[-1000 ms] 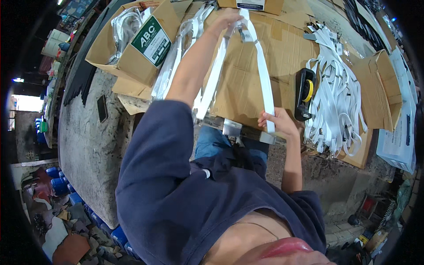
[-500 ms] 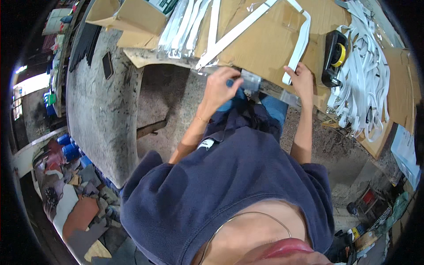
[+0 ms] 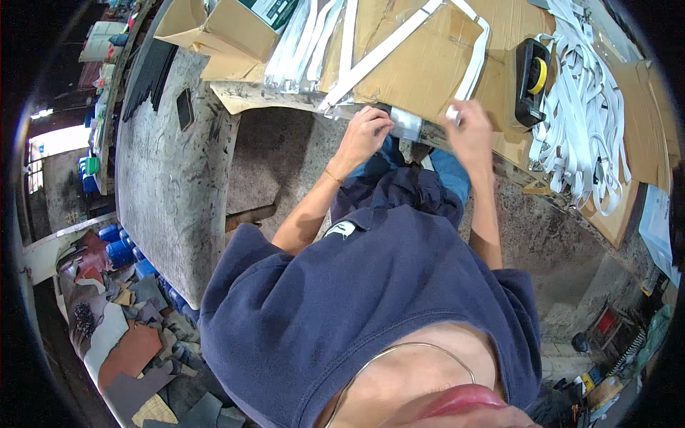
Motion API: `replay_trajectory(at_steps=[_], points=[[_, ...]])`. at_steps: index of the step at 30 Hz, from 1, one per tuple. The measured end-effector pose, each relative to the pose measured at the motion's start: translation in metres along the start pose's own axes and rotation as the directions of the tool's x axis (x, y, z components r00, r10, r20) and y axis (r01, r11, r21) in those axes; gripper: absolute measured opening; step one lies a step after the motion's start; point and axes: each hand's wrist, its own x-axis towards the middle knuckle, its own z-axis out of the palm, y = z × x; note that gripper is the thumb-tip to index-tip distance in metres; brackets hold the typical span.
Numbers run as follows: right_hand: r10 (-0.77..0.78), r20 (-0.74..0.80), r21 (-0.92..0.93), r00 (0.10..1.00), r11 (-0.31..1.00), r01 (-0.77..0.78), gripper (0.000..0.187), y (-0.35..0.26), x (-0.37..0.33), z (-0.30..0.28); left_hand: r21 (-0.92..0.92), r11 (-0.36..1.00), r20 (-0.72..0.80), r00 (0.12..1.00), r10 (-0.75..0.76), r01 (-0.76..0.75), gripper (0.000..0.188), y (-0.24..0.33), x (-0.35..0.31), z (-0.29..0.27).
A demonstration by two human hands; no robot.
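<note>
A long white strap (image 3: 385, 53), like a lanyard, lies bent on the cardboard-covered table (image 3: 407, 85). Its right-hand length comes down to the table's near edge, where my right hand (image 3: 469, 135) is closed on its end; this hand is slightly blurred. To the left, my left hand (image 3: 362, 139) is closed at the table edge, fingertips pressed together. What they hold, if anything, is hidden. Right beside those fingertips, clear plastic (image 3: 407, 125) hangs over the edge. The strap's other end lies just above my left hand.
Bagged white straps (image 3: 300, 50) lie at the far left beside an open cardboard box (image 3: 214, 32). A black tape dispenser (image 3: 528, 85) with a yellow core stands on the right, next to a heap of white straps (image 3: 581, 107). A phone (image 3: 185, 109) rests on the grey side table (image 3: 168, 192).
My right hand has closed over the strap's near end and shifted slightly left, drawing it along. My left hand's fingers have drawn closer together. The whole view has shifted a little.
</note>
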Motion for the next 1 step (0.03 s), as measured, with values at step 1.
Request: replay_trajectory(at_steps=[1], points=[[0.004,-0.010,-0.002,1.000,1.000,-0.004,0.037,0.0002,-0.0003,-0.0017,-0.058,0.997,0.010,0.999,-0.053,0.053,0.012,0.0044,0.0033,-0.0005]])
